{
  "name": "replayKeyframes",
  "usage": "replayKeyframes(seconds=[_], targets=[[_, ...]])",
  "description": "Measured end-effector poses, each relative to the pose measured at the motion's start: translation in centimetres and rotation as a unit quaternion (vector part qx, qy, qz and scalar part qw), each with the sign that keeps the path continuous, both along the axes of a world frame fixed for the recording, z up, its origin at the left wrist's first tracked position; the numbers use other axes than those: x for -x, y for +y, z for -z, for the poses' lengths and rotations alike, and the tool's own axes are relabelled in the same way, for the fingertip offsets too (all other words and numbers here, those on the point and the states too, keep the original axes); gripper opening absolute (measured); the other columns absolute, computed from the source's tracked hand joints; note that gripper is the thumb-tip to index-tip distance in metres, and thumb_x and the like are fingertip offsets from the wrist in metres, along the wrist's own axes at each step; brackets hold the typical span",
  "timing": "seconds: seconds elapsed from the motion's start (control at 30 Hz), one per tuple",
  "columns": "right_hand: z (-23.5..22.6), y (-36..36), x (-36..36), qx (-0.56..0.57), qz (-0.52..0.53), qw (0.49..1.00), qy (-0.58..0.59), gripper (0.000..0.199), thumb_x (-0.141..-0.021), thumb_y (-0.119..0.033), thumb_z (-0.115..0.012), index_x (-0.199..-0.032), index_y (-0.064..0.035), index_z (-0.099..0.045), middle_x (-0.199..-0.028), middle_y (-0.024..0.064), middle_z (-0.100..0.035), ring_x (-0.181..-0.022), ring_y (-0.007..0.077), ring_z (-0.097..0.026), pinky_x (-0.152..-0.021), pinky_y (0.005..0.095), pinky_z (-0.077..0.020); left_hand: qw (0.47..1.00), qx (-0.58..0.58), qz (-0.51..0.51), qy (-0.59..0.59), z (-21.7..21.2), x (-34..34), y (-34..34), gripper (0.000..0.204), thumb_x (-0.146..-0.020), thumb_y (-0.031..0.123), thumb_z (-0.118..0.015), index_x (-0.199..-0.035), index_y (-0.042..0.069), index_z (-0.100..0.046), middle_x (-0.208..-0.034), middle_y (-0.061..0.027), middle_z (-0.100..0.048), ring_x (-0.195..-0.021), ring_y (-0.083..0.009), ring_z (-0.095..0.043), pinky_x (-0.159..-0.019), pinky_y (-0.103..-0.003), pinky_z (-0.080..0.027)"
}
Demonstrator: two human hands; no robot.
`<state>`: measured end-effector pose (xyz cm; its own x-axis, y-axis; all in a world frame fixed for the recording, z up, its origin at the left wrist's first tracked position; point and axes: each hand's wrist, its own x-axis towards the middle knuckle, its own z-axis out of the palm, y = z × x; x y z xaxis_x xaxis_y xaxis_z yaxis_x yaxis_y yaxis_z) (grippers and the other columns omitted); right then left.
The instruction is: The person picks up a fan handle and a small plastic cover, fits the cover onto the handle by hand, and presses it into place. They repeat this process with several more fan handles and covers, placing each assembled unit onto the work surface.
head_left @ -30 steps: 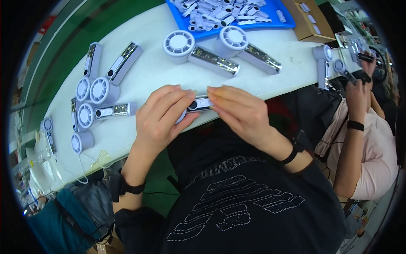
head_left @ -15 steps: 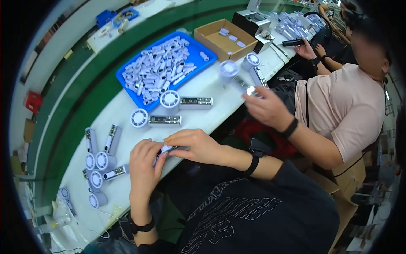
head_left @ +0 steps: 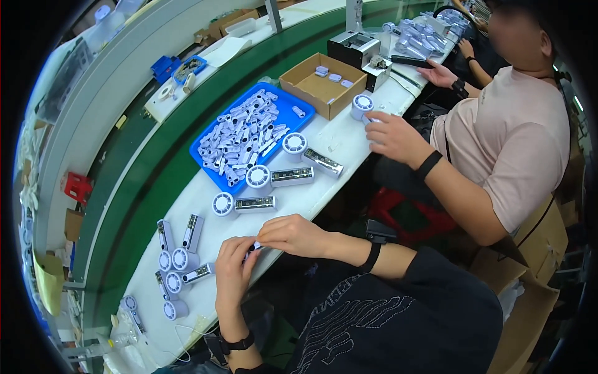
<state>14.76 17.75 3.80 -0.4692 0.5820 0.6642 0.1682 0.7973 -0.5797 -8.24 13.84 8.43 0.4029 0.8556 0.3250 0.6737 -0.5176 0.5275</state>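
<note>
My left hand [head_left: 232,267] and my right hand [head_left: 291,235] meet at the table's near edge. Both are closed on a small white-and-dark plastic part [head_left: 254,247], mostly hidden by the fingers. Beyond them, on the table, lie three handheld fans with circuit boards showing in their handles: a near one [head_left: 224,204], a middle one [head_left: 258,177] and a farther one [head_left: 295,144]. To the left of my hands is a group of similar fans [head_left: 185,259], several in number. A blue tray [head_left: 301,128] heaped with small white plastic parts [head_left: 240,140] stands beyond the fans.
On the right, a co-worker's hand [head_left: 398,140] is at another fan [head_left: 362,106]. A cardboard box [head_left: 339,103] holding a few white pieces stands behind the tray, beside a black-and-silver device [head_left: 358,53]. A thin white cable [head_left: 180,340] crosses the table's near-left end.
The view has shifted, so the table appears lower and farther right. A co-worker's fan now lies beside the other two, and that hand is at another fan. My hands stay together on the small part.
</note>
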Motion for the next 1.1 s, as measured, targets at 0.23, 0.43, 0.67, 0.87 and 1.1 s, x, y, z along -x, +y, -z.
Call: replayKeyframes(seconds=[0.23, 0.43, 0.67, 0.87, 1.1], targets=[[1.6, -0.3, 0.0, -0.014, -0.005, 0.998, 0.053, 0.018, -0.094, -0.009, -0.075, -0.109, 0.0007, -0.075, -0.109, 0.0142, -0.074, -0.105, 0.0337, -0.072, -0.091, 0.0414, -0.0593, 1.000, -0.001, 0.007, 0.011, -0.4, -0.5, -0.1, 0.029, -0.088, 0.006, -0.080, -0.116, -0.002, -0.074, -0.113, -0.0150, -0.073, -0.107, -0.0370, -0.067, -0.093, -0.044, -0.055], [2.6, 0.3, -0.1, 0.128, -0.047, 0.986, 0.099, 0.026, -0.098, -0.020, -0.075, -0.118, -0.0031, -0.075, -0.119, 0.0131, -0.072, -0.111, 0.0340, -0.069, -0.098, 0.0434, -0.0564, 0.999, -0.019, -0.029, 0.016, 1.1, -0.6, -0.2, 0.027, -0.088, 0.007, -0.080, -0.113, -0.002, -0.075, -0.113, -0.0163, -0.074, -0.107, -0.0375, -0.068, -0.095, -0.045, -0.054], [3.1, 0.8, 0.2, 0.192, -0.071, 0.973, 0.107, 0.030, -0.101, -0.027, -0.071, -0.120, -0.0044, -0.075, -0.118, 0.0127, -0.073, -0.110, 0.0343, -0.068, -0.096, 0.0441, -0.0553, 0.997, -0.047, -0.063, 0.013, 2.6, -0.1, -0.6, 0.022, -0.093, 0.007, -0.073, -0.113, -0.003, -0.076, -0.111, -0.0182, -0.074, -0.109, -0.0381, -0.067, -0.099, -0.045, -0.052], [3.9, 0.9, 0.6, 0.202, -0.083, 0.970, 0.108, 0.030, -0.102, -0.029, -0.069, -0.118, -0.0047, -0.077, -0.115, 0.0122, -0.074, -0.106, 0.0350, -0.068, -0.090, 0.0451, -0.0555, 0.995, -0.074, -0.045, 0.051, 2.9, 0.1, -0.5, 0.018, -0.100, 0.008, -0.072, -0.114, -0.002, -0.076, -0.110, -0.0205, -0.075, -0.103, -0.0402, -0.070, -0.097, -0.048, -0.053], [4.0, 0.9, 0.9, 0.183, -0.060, 0.977, 0.090, 0.029, -0.104, -0.028, -0.069, -0.117, -0.0027, -0.076, -0.113, 0.0138, -0.076, -0.106, 0.0349, -0.070, -0.088, 0.0429, -0.0574, 0.994, -0.067, -0.062, 0.056, 2.9, -0.2, -0.6, 0.017, -0.101, 0.006, -0.069, -0.115, -0.002, -0.076, -0.112, -0.0207, -0.076, -0.104, -0.0405, -0.069, -0.097, -0.048, -0.054]])
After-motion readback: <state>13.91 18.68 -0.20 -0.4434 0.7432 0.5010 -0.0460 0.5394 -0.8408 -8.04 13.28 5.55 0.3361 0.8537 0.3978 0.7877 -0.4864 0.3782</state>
